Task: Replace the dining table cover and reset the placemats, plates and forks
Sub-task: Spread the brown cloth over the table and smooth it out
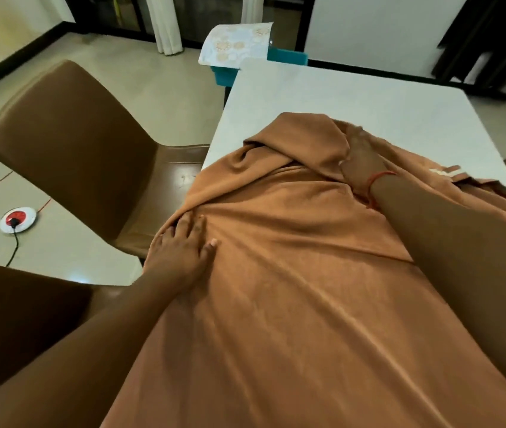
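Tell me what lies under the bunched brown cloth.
The brown cloth lies on the white table, whose far end shows bare. Both hands, left hand and right hand, rest on top. Anything beneath its folds is hidden.

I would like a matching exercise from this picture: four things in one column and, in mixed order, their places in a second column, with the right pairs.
Things:
1. left hand
2. right hand
3. chair
4. patterned sheet

Places:
A. beyond the table's far end, on a teal box
B. flat on the brown cloth at its left edge
C. on the folded far part of the cloth
D. left of the table

Pairs: 1-B, 2-C, 3-D, 4-A
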